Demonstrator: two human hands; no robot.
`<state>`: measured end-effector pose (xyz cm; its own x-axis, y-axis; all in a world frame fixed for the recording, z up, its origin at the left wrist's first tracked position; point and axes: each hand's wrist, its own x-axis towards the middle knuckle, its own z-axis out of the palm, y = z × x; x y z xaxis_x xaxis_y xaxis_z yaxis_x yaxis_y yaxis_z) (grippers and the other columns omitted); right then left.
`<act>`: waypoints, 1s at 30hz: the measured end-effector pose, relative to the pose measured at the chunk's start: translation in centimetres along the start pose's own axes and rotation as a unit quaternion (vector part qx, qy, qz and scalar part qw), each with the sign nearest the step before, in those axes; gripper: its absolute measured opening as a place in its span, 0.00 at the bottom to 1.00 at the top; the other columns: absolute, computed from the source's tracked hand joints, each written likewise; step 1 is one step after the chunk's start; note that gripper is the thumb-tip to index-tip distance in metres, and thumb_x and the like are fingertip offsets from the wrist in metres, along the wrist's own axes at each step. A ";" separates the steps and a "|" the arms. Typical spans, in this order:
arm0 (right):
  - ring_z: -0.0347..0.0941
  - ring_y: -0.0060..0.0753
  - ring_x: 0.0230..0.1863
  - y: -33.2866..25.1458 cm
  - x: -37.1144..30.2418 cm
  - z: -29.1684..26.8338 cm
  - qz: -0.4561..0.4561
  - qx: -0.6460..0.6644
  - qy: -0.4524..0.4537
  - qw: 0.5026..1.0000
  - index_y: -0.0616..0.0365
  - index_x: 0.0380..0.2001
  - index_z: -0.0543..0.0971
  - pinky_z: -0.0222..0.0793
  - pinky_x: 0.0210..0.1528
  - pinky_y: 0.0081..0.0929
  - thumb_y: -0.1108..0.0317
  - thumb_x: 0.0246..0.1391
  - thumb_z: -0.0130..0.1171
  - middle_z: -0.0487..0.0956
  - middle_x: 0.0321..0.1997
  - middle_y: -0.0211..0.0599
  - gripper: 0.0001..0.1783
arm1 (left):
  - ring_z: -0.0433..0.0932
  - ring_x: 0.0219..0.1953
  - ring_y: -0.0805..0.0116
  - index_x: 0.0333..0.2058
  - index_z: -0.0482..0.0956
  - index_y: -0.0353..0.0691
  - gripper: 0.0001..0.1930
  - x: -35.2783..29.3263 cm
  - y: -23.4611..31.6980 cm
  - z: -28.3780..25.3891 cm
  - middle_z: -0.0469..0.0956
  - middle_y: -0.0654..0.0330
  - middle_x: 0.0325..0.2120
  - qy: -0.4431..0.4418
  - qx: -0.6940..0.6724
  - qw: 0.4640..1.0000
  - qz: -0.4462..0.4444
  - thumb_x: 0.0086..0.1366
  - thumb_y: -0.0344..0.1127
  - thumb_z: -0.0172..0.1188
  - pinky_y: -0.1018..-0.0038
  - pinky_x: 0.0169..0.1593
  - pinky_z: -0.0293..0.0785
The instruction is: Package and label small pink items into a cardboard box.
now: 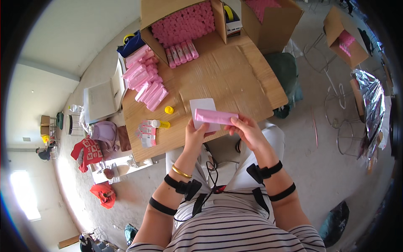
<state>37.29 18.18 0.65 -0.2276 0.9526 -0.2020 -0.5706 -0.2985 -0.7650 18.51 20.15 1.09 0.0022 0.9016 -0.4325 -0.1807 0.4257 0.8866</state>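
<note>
Above the table's front edge, a pink roll that looks like rolled plastic bags lies sideways between my hands. My left hand is closed on its left part and on a white paper sheet that shows behind the roll. With thumb and fingers, my right hand pinches the roll's right end. Left of my hands, an uncapped yellow glue stick rests beside several red-and-white paper labels. Its yellow cap stands apart on the wood.
A heap of pink rolls covers the table's left side. At the back, an open cardboard box lies on its side, packed with rolls, with several labelled ones before it. Flat cardboard covers the table's middle. Stools stand right.
</note>
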 end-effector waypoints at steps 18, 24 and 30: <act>0.74 0.22 0.33 -4.5 -7.2 9.3 -0.171 -0.215 0.007 0.962 0.67 0.47 0.72 0.69 0.36 0.19 0.64 0.59 0.56 0.78 0.36 0.37 0.19 | 0.75 0.41 0.72 0.53 0.65 0.35 0.25 -11.2 9.0 -2.9 0.74 0.60 0.42 -0.138 0.001 0.988 0.062 0.62 0.41 0.60 0.77 0.32 0.77; 0.74 0.22 0.33 -4.1 -8.2 10.4 -0.140 -0.164 -0.007 0.976 0.66 0.48 0.72 0.68 0.35 0.19 0.63 0.59 0.56 0.78 0.37 0.36 0.19 | 0.75 0.38 0.75 0.53 0.66 0.36 0.22 -12.6 9.0 -4.6 0.75 0.61 0.41 -0.142 -0.032 0.983 0.116 0.67 0.43 0.54 0.78 0.30 0.75; 0.73 0.23 0.34 -4.4 -8.7 11.1 -0.094 -0.115 -0.012 0.989 0.64 0.47 0.73 0.67 0.35 0.19 0.61 0.58 0.58 0.78 0.38 0.35 0.20 | 0.75 0.37 0.76 0.53 0.67 0.37 0.20 -13.4 9.8 -4.8 0.75 0.62 0.39 -0.164 -0.043 0.976 0.138 0.69 0.43 0.50 0.78 0.30 0.75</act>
<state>33.04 10.57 12.60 -0.1552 0.9874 -0.0314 -0.4109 -0.0934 -0.9069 11.97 11.85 14.81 0.2547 0.9627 -0.0910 -0.3002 0.1682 0.9389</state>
